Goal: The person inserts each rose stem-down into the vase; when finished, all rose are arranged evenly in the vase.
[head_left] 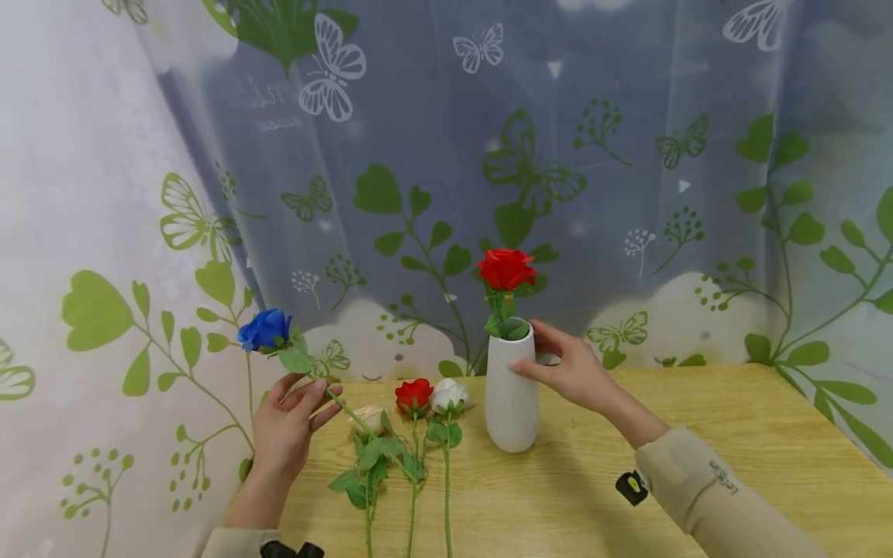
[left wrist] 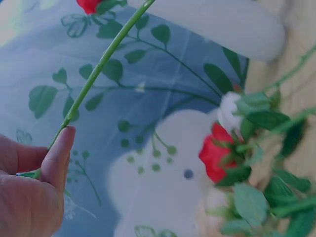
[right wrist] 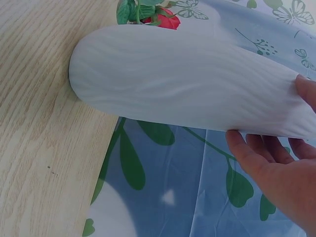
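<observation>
My left hand (head_left: 289, 422) pinches the green stem of a blue rose (head_left: 263, 330) between thumb and fingers. Its bloom points up and left, while the stem (left wrist: 101, 66) slants down to the right over the lying flowers. On the table a white vase (head_left: 512, 403) stands upright, holding a red rose (head_left: 507, 269) whose leaves sit at the mouth. My right hand (head_left: 575, 372) grips this vase near its top, thumb on the front side and fingers behind. In the right wrist view, the fingertips (right wrist: 236, 138) press against the smooth, faintly rippled wall.
Left of the vase, a second red rose (head_left: 415, 397), a white rose (head_left: 449, 395) and a cream rose (head_left: 371, 418) lie side by side on the wooden table (head_left: 572, 496), stems toward me. A patterned curtain (head_left: 432, 155) hangs behind the table's back edge.
</observation>
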The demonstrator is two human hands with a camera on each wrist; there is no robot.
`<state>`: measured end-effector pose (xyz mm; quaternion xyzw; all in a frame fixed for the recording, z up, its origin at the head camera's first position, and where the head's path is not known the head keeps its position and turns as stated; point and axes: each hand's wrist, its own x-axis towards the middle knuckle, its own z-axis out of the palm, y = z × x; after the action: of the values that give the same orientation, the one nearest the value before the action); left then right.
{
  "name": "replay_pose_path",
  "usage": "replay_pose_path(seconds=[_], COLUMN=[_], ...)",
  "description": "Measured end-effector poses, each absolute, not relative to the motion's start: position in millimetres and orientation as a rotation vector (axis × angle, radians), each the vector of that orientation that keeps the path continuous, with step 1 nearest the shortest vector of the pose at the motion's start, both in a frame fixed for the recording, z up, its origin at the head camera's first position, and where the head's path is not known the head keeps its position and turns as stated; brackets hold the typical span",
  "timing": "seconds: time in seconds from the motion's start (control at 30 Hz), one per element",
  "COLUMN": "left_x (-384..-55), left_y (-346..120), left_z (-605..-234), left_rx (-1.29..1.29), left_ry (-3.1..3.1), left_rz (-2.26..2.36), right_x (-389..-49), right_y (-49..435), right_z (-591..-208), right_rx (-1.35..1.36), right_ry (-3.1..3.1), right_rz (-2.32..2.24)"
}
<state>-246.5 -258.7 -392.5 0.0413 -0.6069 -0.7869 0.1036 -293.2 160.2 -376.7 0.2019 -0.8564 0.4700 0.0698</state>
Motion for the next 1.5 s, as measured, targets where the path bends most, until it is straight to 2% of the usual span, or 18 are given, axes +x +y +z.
replay_pose_path(seconds=[0.57,1.5], left_x=[-259,-277], left_y=[-222,-132], left_z=[-359,-309], left_rx=[0.060,-0.274], left_ry=[-1.313,-1.289], left_rz=[-2.391,-2.262], right_x=[-294,-294], right_y=[162,162], right_z=[-379,-379], right_rx=[0.603,0.621], right_ry=[-2.576,-2.553], right_rz=[1.423,1.435])
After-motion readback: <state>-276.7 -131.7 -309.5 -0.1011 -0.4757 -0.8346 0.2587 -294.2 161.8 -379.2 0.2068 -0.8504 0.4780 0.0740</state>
